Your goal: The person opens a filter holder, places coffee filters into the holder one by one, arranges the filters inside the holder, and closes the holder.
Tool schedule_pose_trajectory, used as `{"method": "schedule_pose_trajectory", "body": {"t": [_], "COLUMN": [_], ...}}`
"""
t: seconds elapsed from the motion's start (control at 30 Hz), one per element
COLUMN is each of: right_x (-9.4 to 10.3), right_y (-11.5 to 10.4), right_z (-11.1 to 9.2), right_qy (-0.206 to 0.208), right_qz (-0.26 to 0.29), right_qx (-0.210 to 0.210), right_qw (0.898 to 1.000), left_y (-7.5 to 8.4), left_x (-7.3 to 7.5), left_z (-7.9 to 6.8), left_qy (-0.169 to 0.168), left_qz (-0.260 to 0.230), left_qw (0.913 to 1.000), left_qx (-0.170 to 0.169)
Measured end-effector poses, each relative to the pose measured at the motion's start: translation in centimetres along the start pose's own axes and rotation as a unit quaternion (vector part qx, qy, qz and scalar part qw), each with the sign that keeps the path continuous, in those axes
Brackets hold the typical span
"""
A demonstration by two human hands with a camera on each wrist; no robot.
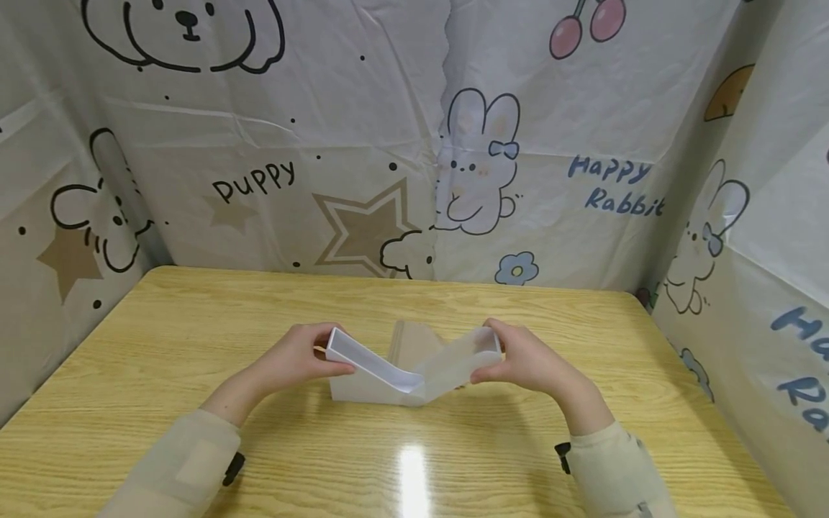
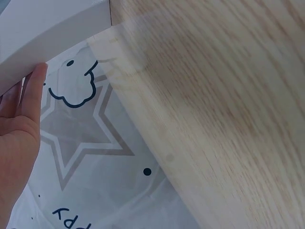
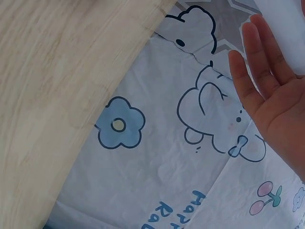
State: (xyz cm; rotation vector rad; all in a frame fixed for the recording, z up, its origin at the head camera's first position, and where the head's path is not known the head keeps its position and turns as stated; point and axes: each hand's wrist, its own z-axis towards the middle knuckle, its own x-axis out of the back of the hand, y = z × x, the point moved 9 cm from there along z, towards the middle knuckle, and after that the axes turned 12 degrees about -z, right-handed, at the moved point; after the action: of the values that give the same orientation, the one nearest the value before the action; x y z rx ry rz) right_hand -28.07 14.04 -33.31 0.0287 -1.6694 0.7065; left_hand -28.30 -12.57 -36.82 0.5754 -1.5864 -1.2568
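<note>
A white open-topped box with a sloping rim (image 1: 372, 385) stands near the middle of the table. My left hand (image 1: 304, 352) grips its high left end, thumb on the near side. At the right, my right hand (image 1: 521, 356) holds the raised end of a paler, slightly see-through white piece (image 1: 453, 367), which slopes down to meet the box. Whether the two are joined, I cannot tell. Behind them is a beige flat-sided thing (image 1: 414, 342), partly hidden. The left wrist view shows the box's white side (image 2: 52, 36) above my fingers; a white surface (image 3: 283, 28) lies against my right fingers.
The wood-grain table (image 1: 259, 453) extends around the hands. A printed cloth (image 1: 363, 144) with cartoon animals hangs behind it and along both sides. Light glares off the tabletop near the front.
</note>
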Motion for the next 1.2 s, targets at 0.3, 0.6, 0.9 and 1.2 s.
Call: {"method": "schedule_pose_trajectory", "body": {"t": [0.3,0.6,0.9,1.2], "right_x": [-0.4,-1.0,-4.4,-7.6], "right_y": [0.7,1.2,1.7,-0.2], "right_z": [-0.1,-0.2,0.1,0.9], "right_qy": [0.005,-0.004,-0.045,-0.09], "right_qz": [-0.002,0.034,-0.018,-0.102], "right_qx": [-0.004,0.007,0.03,0.095], "right_qw": [1.0,0.999,0.998,0.986], "left_y": [0.2,0.6,0.1,0.3], "left_x": [0.4,0.5,0.4,0.2], "left_z": [-0.2,-0.5,-0.2,-0.1], "left_qy": [0.006,0.005,-0.003,-0.005], "left_qz": [0.002,-0.002,0.0,0.002], "left_qw": [1.0,1.0,1.0,1.0], "left_qx": [-0.003,-0.001,0.006,0.007]}}
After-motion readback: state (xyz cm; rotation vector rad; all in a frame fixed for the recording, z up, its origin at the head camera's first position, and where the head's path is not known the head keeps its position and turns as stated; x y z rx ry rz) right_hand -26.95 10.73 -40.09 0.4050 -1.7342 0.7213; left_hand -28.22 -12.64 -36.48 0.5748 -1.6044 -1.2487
